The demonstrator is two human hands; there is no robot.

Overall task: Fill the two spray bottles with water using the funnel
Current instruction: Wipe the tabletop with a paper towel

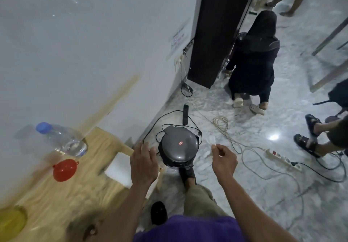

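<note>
A purple garment [188,228] fills the bottom edge, nearest the lens, and both forearms are stretched forward from it over the marble floor [263,194]. The left hand [144,164] is held above the corner of the wooden tabletop [75,194], its fingers [146,147] straight and slightly spread, with nothing gripped; it seems to be kept free for the next reach. The right hand [224,161] is raised beside a dark round appliance [179,143] on the floor, and a small, pale, translucent piece [211,141] is pinched between thumb and fingertips; what the piece is cannot be told.

The task's things are left on the tabletop, well apart from both hands. A clear water bottle [62,140] with a blue cap is set near the wall, and the red funnel [65,170] is placed just in front of it, presumably so that pouring can be done close by. No spray bottle can be made out; the left of the view is blurred. A yellow object [11,224] is seen at the lower left corner.
</note>
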